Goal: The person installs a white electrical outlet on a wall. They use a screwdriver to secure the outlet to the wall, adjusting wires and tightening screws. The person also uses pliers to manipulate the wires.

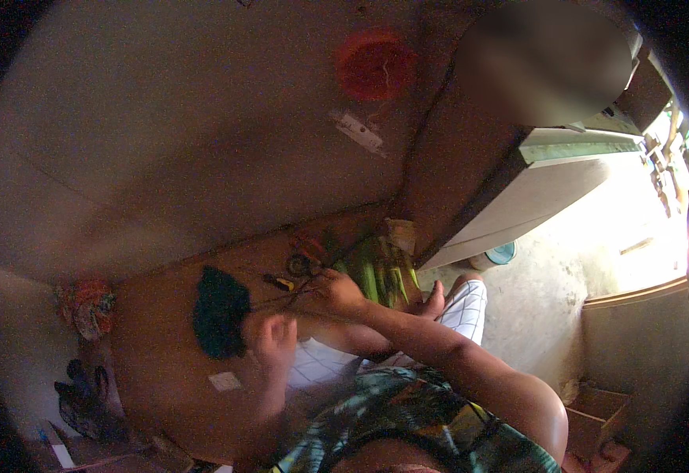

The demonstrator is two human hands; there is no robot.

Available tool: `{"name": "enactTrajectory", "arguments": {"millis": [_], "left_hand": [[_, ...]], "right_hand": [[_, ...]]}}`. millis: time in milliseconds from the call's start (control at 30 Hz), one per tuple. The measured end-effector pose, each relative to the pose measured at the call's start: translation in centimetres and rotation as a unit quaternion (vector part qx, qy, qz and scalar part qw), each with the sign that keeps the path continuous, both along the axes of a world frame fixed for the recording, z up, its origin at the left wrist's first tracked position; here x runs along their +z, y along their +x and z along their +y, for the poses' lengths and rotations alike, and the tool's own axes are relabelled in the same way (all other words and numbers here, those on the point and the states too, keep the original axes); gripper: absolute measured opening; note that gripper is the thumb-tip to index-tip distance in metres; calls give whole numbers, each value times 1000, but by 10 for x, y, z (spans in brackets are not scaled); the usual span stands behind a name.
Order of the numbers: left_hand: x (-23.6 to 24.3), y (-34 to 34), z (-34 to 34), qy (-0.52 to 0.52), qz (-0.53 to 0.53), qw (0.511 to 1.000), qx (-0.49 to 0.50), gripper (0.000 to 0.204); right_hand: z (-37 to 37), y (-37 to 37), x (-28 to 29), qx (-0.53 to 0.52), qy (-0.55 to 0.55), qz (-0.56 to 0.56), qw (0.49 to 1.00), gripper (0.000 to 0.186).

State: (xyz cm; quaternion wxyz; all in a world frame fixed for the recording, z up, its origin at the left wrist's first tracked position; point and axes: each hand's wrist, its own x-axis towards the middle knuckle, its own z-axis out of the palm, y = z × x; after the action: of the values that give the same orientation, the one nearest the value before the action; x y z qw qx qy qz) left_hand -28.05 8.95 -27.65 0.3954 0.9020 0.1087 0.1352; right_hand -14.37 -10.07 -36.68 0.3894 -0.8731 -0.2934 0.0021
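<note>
My right hand (336,288) is closed near thin dark strands over a brown board (163,386); what its fingers hold is unclear. My left hand (273,339), lower and further left, has curled fingers smeared by motion, beside a dark teal cloth (218,311). A yellow-and-black cutter (280,281) lies left of my right hand, with scissors with dark and orange handles (305,258) behind it. Long green leaves (380,272) lie right of these. My legs in white checked shorts (321,359) and a bare foot (435,299) rest alongside.
A pale wall (163,118) bears a red round object (376,67) and a white power strip (360,132). At right are a pale upright panel (525,201), a bucket (498,254) on concrete floor (533,307), and a bright opening. Patterned cloth (88,311) and a black bag (84,402) sit left.
</note>
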Motion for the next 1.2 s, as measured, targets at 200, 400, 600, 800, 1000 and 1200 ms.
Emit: {"name": "enactTrajectory", "arguments": {"millis": [200,400,600,800,1000,1200], "left_hand": [[45,198,-92,68,-292,950,-92,88],[76,299,-141,145,-412,897,-72,109],[94,311,-165,139,-428,888,-92,117],[86,322,-158,-19,-372,919,-131,123],[125,277,-184,-165,-333,907,-201,129],[146,260,-186,-267,-352,878,-185,135]], "right_hand": [[-123,-60,12,-178,90,81,977,25],[-151,-53,9,-256,147,72,953,21],[-159,-52,7,-272,163,87,944,23],[-160,-46,-5,-266,212,156,927,25],[-174,-44,-39,-305,199,167,916,29],[-163,-40,-48,-283,179,193,922,33]]}}
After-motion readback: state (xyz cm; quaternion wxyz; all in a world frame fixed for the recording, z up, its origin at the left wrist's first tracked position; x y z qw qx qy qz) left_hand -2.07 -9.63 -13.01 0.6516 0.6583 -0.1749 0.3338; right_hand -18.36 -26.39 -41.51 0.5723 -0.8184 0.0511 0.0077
